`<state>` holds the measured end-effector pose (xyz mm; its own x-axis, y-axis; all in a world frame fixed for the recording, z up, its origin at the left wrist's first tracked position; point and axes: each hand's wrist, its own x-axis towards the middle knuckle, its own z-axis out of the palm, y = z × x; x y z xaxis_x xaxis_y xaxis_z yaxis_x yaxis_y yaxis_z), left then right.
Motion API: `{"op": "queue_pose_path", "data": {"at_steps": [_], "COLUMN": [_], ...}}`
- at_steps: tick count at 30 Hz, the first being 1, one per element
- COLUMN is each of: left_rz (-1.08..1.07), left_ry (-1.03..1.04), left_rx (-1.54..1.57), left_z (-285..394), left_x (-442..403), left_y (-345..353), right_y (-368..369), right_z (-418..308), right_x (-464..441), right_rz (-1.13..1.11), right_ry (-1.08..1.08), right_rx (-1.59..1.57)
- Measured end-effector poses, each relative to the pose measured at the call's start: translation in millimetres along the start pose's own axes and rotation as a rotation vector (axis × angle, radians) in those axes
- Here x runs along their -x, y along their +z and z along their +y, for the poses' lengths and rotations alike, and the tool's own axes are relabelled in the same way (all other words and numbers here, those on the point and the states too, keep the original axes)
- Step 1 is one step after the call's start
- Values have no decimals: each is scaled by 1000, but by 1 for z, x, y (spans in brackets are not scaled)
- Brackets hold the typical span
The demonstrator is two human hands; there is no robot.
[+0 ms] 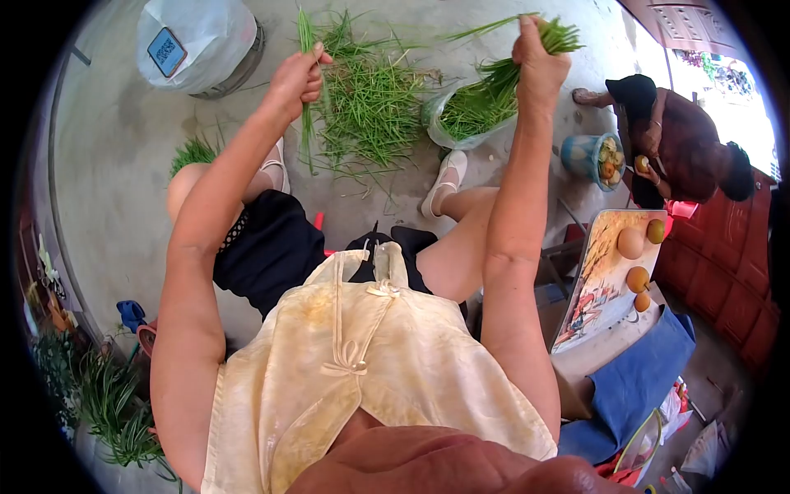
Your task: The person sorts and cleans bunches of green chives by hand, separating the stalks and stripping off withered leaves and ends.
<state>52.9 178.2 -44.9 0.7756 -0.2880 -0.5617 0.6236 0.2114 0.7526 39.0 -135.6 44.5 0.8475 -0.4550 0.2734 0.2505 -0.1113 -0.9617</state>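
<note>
My left hand [298, 81] is closed around a slim bunch of chives [305, 33], whose long green stalks stick out above and below the fist. My right hand [539, 64] grips a thicker bunch of chives [561, 36], raised over a clear plastic bag [434, 115]. More chives fill that bag. Between my hands a loose pile of chives [370, 103] lies scattered on the concrete floor, with some brown bits in it. Another green clump [194, 155] shows beside my left knee.
A bucket lined with white plastic [197, 49] carries a phone [167, 53]. At the right a person [691, 140] holds a round fruit above a blue bucket [580, 152] of pieces. Several round fruits rest on a patterned board [605, 272] near a blue cloth [642, 379].
</note>
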Motion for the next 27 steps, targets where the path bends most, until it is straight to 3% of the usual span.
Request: {"op": "queue_pose_path", "data": {"at_steps": [9, 12, 24, 27], "left_rz": [-280, -323, -322, -236], "left_ry": [197, 201, 200, 253], "left_rx": [9, -15, -90, -118], "left_z": [16, 16, 18, 14], "left_x": [10, 13, 17, 13], "left_y": [47, 58, 65, 66], "right_y": [31, 45, 56, 59], "right_z": [4, 9, 18, 19], "right_x": [20, 30, 42, 44], "right_rz": [-454, -505, -583, -572], "right_ry": [422, 520, 481, 475], "right_rx": [-324, -388, -227, -151]}}
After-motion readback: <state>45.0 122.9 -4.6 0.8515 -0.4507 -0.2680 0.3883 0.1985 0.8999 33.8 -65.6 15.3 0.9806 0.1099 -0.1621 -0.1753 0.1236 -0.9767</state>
